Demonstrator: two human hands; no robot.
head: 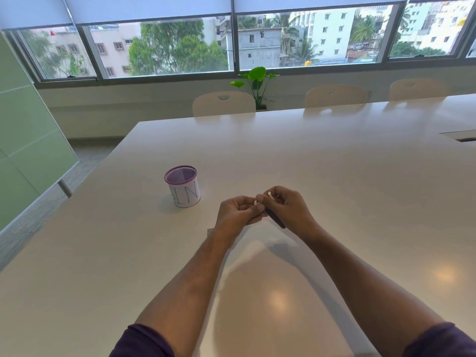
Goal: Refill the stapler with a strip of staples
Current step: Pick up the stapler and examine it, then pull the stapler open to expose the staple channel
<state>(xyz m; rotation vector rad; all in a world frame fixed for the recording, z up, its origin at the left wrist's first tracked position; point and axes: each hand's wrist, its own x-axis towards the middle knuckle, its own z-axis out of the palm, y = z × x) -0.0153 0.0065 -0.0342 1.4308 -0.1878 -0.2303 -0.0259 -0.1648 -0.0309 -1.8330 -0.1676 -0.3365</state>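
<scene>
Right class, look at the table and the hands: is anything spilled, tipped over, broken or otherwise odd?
Nothing stands out. The purple mesh cup stands upright on the white table, nothing spilled. The left hand and right hand meet above the table around a small dark stapler; it is too hidden to judge for damage.

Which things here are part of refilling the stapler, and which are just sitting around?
In the job:
- dark stapler, held in the right hand
- small pale piece, likely the staples, pinched at the left hand fingertips

Just around:
- purple mesh cup, standing on the table left of the hands
- chairs along the far side
- potted plant by the window
</scene>
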